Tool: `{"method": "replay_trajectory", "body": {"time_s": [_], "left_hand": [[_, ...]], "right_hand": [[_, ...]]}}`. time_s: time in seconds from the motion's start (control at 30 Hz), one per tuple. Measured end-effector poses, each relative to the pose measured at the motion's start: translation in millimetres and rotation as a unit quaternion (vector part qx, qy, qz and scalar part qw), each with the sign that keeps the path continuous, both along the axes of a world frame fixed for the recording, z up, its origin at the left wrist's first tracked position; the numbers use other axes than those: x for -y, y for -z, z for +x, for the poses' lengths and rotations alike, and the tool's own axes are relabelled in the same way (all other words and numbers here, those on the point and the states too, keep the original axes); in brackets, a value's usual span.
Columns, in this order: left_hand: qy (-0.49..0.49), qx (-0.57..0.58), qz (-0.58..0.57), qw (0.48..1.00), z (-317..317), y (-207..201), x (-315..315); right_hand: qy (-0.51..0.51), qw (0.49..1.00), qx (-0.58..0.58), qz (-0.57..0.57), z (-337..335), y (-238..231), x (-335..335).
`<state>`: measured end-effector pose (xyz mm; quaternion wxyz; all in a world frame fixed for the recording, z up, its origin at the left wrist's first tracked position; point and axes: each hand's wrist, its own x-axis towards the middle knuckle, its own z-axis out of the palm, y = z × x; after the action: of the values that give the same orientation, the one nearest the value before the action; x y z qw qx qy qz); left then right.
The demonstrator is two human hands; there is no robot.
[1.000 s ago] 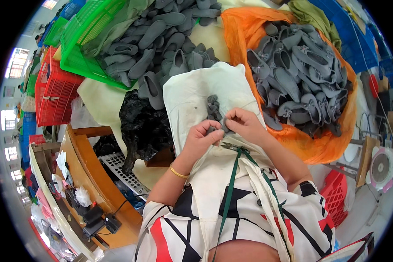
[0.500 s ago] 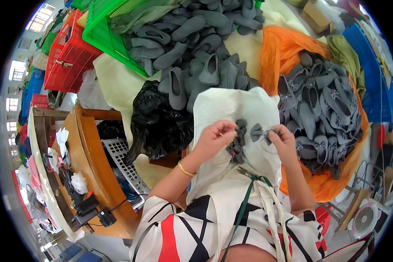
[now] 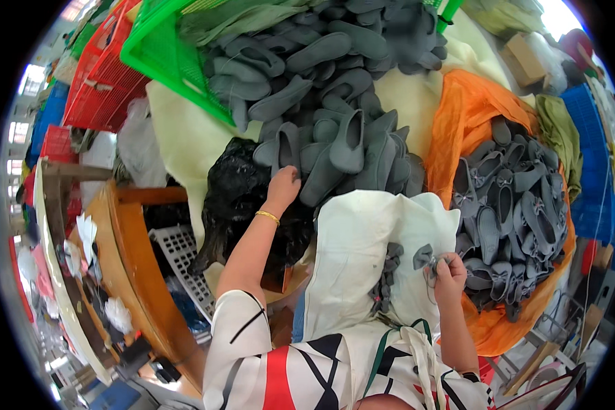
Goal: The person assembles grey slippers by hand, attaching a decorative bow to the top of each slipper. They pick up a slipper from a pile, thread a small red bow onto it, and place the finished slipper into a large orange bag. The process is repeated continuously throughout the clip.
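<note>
My left hand (image 3: 283, 186) has reached out to a grey slip-on shoe (image 3: 286, 145) at the near edge of the pile, its fingers closed on the shoe's near end. Over the white cloth on my lap, my right hand (image 3: 449, 272) pinches a small grey fabric bow (image 3: 424, 256). Something thin shows beside those fingertips, too small to make out. Several more grey bows (image 3: 388, 277) lie bunched in a strip on the white cloth (image 3: 348, 239).
Many grey shoes (image 3: 321, 51) spill from a green crate (image 3: 160, 61) ahead. An orange sack (image 3: 451, 102) at right holds shoes with bows. Black plastic bag (image 3: 236, 178), wooden table (image 3: 126, 263) and red crate (image 3: 106, 75) stand left.
My left hand has left the lap and moved forward and left to the shoe. The right hand stays over the cloth with the bow. The view has shifted, so the lap appears lower.
</note>
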<state>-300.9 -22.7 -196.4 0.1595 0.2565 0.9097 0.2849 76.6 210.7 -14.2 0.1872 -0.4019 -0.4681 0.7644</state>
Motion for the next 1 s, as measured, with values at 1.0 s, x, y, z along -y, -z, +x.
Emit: {"method": "replay_trajectory", "body": {"time_s": [1.0], "left_hand": [[-0.066, 0.272, 0.431, 0.858, 134, -208, -30]], "right_hand": [[-0.092, 0.907, -0.158, 0.378, -13, -71, 80]]}}
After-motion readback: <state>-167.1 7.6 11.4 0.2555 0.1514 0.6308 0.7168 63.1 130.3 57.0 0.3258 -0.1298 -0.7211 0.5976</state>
